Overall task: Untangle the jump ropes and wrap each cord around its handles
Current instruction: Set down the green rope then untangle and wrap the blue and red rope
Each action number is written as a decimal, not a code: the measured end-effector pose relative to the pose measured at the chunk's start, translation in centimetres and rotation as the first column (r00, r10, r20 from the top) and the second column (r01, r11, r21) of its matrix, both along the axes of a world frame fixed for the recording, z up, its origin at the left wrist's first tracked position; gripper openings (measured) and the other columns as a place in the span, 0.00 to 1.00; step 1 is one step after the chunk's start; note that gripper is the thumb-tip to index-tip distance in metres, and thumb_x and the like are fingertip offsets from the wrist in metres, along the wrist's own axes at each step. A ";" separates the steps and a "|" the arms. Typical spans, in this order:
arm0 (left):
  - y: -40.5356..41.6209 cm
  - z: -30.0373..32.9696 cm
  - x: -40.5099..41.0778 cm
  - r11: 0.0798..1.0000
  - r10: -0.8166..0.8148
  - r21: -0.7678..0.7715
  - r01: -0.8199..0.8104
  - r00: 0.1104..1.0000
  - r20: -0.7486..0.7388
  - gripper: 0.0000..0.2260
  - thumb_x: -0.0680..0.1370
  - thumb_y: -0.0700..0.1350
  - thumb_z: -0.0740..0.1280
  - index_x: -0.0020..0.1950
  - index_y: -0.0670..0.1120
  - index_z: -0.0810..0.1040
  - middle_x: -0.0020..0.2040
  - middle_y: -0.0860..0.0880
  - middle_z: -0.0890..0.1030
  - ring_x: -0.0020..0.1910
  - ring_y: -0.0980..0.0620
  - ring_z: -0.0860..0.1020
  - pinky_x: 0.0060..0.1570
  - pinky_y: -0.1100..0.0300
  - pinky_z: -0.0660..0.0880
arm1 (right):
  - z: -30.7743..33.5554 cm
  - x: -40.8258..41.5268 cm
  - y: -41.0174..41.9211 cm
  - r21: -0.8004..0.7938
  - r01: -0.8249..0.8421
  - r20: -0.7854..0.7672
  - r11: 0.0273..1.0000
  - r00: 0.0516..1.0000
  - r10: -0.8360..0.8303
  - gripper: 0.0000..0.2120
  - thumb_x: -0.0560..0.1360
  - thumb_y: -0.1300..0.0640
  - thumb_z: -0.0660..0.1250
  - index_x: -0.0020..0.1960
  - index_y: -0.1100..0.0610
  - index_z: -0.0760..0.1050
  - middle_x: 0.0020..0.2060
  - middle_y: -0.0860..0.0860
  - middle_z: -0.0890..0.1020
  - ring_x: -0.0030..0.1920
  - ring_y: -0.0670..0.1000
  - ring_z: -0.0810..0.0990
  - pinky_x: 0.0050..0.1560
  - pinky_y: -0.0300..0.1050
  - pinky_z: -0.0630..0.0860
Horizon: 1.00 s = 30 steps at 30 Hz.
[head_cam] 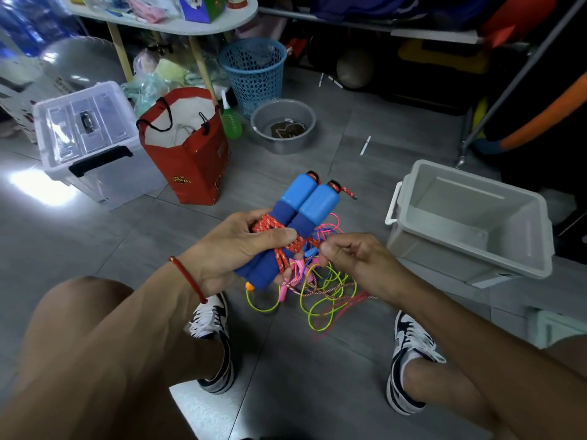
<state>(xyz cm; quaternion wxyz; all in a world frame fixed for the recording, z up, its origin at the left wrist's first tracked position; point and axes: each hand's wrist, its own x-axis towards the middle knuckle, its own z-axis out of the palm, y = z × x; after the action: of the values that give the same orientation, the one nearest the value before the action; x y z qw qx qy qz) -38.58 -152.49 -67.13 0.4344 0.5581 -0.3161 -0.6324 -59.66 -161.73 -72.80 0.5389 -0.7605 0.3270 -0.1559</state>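
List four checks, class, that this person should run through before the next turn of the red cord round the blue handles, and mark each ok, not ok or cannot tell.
1. Blue handles side by side in the left hand: ok.
2. Red cord already wound across both handles: ok.
3. Right hand pinching the cord's free part: ok.
4. Red cord free of the tangle of other ropes on the floor: cannot tell.
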 end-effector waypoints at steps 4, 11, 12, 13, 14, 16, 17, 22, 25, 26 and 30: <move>-0.2 0.0 0.2 0.997 0.064 0.036 -0.066 0.997 0.042 0.21 0.71 0.43 0.73 0.62 0.39 0.78 0.46 0.36 0.82 0.32 0.46 0.80 0.32 0.56 0.80 | 0.6 0.4 1.1 -0.048 -0.026 -0.035 0.999 0.999 0.024 0.18 0.84 0.52 0.60 0.36 0.50 0.77 0.29 0.42 0.75 0.32 0.41 0.70 0.36 0.39 0.68; -0.6 -1.5 0.5 0.999 0.003 0.035 -0.011 0.975 0.223 0.15 0.74 0.40 0.74 0.58 0.37 0.79 0.46 0.33 0.82 0.37 0.41 0.80 0.34 0.53 0.81 | 1.8 0.5 2.0 -0.215 -0.036 -0.229 0.976 0.973 -0.015 0.17 0.79 0.49 0.63 0.32 0.49 0.71 0.25 0.47 0.72 0.30 0.47 0.70 0.35 0.49 0.70; -0.6 -1.7 0.3 0.999 -0.005 0.038 -0.006 0.962 0.272 0.14 0.74 0.40 0.75 0.57 0.37 0.80 0.46 0.32 0.83 0.37 0.40 0.80 0.35 0.50 0.82 | 1.9 0.5 2.2 -0.325 -0.093 -0.315 0.941 0.949 -0.015 0.15 0.78 0.49 0.63 0.34 0.50 0.69 0.26 0.47 0.71 0.32 0.50 0.71 0.36 0.50 0.72; -0.7 -2.0 0.1 0.999 -0.005 0.041 -0.008 0.946 0.325 0.13 0.74 0.40 0.75 0.56 0.38 0.80 0.46 0.33 0.83 0.37 0.40 0.81 0.37 0.48 0.82 | 1.8 0.4 2.4 -0.432 -0.178 -0.398 0.884 0.917 -0.010 0.13 0.79 0.49 0.62 0.37 0.49 0.68 0.28 0.47 0.72 0.35 0.53 0.74 0.38 0.51 0.73; -0.8 -2.3 0.0 0.999 -0.004 0.039 -0.012 0.919 0.394 0.12 0.74 0.40 0.76 0.54 0.38 0.81 0.46 0.34 0.84 0.37 0.40 0.82 0.38 0.46 0.82 | 1.8 0.4 2.6 -0.525 -0.269 -0.490 0.807 0.871 -0.028 0.09 0.79 0.49 0.61 0.41 0.49 0.70 0.33 0.47 0.76 0.39 0.56 0.78 0.41 0.51 0.75; -1.1 -3.4 0.2 1.000 -0.017 0.031 -0.002 0.798 0.603 0.11 0.72 0.43 0.77 0.50 0.41 0.81 0.43 0.37 0.84 0.37 0.42 0.83 0.41 0.46 0.83 | 2.8 0.2 3.2 -0.667 -0.435 -0.604 0.605 0.791 -0.098 0.05 0.79 0.53 0.61 0.53 0.51 0.74 0.43 0.52 0.82 0.45 0.60 0.82 0.36 0.47 0.69; -1.2 -3.8 0.3 0.999 -0.038 0.040 0.014 0.723 0.690 0.11 0.71 0.46 0.78 0.48 0.43 0.81 0.42 0.40 0.85 0.38 0.43 0.84 0.43 0.47 0.83 | 3.6 0.0 3.5 -0.680 -0.513 -0.653 0.523 0.748 -0.115 0.07 0.79 0.55 0.60 0.56 0.52 0.73 0.46 0.52 0.83 0.47 0.61 0.82 0.32 0.45 0.63; -0.9 -4.5 -1.1 0.955 -0.238 0.113 0.274 0.483 0.843 0.14 0.69 0.53 0.79 0.45 0.49 0.77 0.36 0.54 0.81 0.34 0.55 0.79 0.33 0.70 0.71 | 6.1 -0.3 3.0 -0.636 -0.695 -0.756 0.337 0.649 -0.089 0.06 0.74 0.60 0.68 0.46 0.52 0.71 0.39 0.50 0.82 0.39 0.57 0.82 0.28 0.45 0.45; -0.4 -4.9 -2.4 0.891 -0.333 0.138 0.433 0.415 0.847 0.17 0.70 0.54 0.78 0.54 0.54 0.77 0.40 0.58 0.76 0.40 0.57 0.77 0.38 0.71 0.66 | 5.7 0.0 2.4 -0.633 -0.728 -0.766 0.263 0.639 -0.076 0.08 0.73 0.50 0.72 0.42 0.50 0.73 0.33 0.49 0.80 0.32 0.55 0.80 0.28 0.45 0.48; -0.4 -5.0 -2.6 0.870 -0.341 0.127 0.476 0.396 0.853 0.20 0.70 0.55 0.78 0.57 0.53 0.77 0.41 0.59 0.75 0.43 0.56 0.76 0.40 0.71 0.66 | 5.3 0.1 2.3 -0.652 -0.713 -0.743 0.259 0.668 -0.031 0.06 0.79 0.48 0.66 0.46 0.50 0.74 0.38 0.49 0.82 0.37 0.56 0.81 0.28 0.46 0.52; -0.1 -4.8 -3.5 0.794 -0.348 0.098 0.599 0.318 0.882 0.19 0.70 0.59 0.76 0.54 0.53 0.77 0.37 0.62 0.72 0.38 0.58 0.71 0.40 0.68 0.66 | 5.7 0.2 1.2 -0.671 -0.646 -0.681 0.365 0.731 0.041 0.14 0.82 0.42 0.55 0.56 0.48 0.74 0.49 0.49 0.82 0.50 0.57 0.81 0.36 0.47 0.66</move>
<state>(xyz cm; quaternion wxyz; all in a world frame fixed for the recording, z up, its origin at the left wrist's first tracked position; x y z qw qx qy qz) -42.10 -152.55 -71.95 0.0718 0.6188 -0.7160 -0.3150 -59.42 -160.55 -67.09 -0.0380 -0.9850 0.1603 0.0518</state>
